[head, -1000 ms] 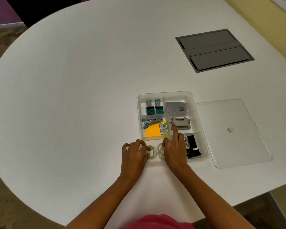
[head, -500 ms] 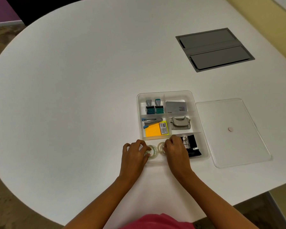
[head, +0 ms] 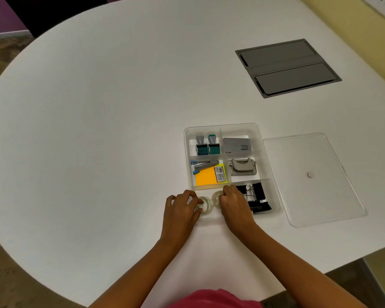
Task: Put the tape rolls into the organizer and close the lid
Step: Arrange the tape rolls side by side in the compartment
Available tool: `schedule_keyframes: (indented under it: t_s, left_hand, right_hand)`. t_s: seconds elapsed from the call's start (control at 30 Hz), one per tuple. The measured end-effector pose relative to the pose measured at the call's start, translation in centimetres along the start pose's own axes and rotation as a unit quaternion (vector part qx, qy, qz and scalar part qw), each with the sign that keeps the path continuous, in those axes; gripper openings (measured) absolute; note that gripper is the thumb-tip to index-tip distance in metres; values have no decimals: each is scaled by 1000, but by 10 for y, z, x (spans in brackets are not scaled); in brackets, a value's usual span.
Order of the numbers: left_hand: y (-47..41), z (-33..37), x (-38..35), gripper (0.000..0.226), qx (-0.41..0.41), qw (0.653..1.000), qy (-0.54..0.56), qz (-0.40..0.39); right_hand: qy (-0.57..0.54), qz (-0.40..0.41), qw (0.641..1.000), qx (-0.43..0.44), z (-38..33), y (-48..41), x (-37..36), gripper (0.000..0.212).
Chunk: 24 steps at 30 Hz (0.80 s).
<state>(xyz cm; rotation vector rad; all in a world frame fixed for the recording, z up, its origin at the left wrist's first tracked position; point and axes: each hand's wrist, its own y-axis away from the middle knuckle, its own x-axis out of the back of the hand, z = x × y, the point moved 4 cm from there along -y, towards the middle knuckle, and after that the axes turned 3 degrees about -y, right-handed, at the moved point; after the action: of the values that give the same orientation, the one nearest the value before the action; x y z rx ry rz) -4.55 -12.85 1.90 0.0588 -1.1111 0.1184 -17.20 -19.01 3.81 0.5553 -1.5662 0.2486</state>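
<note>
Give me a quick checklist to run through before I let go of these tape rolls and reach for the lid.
1. Both tape rolls inside the organizer, near-left compartment: ok, they appear to sit within it.
2. Rolls lying flat, below the rim: cannot tell, fingers cover part of each.
3. Left hand and right hand free of the rolls: not ok, both are on them.
4. Lid within reach: ok, flat on the table just right of the organizer.
5. Nothing sticking up elsewhere: cannot tell for the binder clips; the stapler and hole punch look low.
</note>
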Motion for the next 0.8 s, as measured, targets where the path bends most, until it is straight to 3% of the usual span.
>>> schedule_keyframes:
  t_s: [0.17, 0.37, 0.57, 0.8]
  left_hand:
    - [0, -1, 0, 28, 0, 1000, -4, 1]
    - [-1, 0, 2, 33, -15, 1000, -16, 17]
    - [0, 1, 2, 35, -15, 1000, -21, 17]
    - [1, -4, -7, 27, 10, 1000, -4, -8]
  right_hand:
    - [-14, 5, 1000, 2, 5, -2, -3, 32]
    - [52, -24, 998, -8, 3, -8, -7, 28]
    - [67, 6, 998, 3, 3, -12, -2, 30]
    - [32, 44, 997, -58, 9, -12, -3, 21]
